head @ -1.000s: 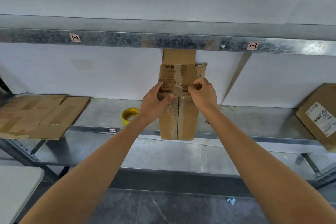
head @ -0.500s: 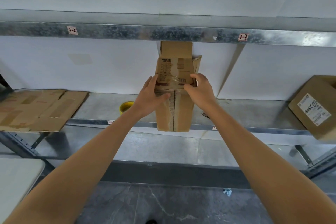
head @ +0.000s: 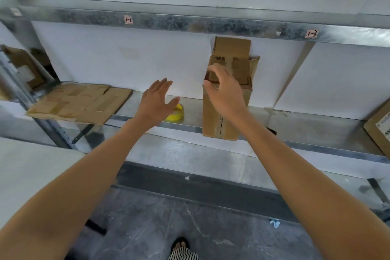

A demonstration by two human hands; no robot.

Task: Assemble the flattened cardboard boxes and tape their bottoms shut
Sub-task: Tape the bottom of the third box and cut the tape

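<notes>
Left hand (head: 157, 101), fingers spread open, is hovering just before the tape roll (head: 176, 115) on the shelf (head: 306, 131) — the nearer hand. Right hand (head: 223, 91) is curling loosely at the upright box (head: 219, 124); grip unclear.

tape roll (head: 177, 114): left part hidden behind left hand (head: 157, 101); only a yellow right-hand sliver showing.
cardboard box (head: 226, 120): upper front covered by right hand (head: 224, 91); print on the top panel too smeared to read.
right hand: fingers motion-blurred; touching the box or just off it, impossible to tell.
second box (head: 377, 133): cut off by the right edge; label text unreadable.
dark object (head: 272, 131): mostly hidden behind the right forearm, near the box's base; unidentifiable.
far-left cardboard (head: 23, 67): blurred, partly cut by the left edge.
small tag (head: 15, 11): blurred, writing illegible.
foot (head: 181, 245): cut off by the bottom edge, with striped cloth below it.
</notes>
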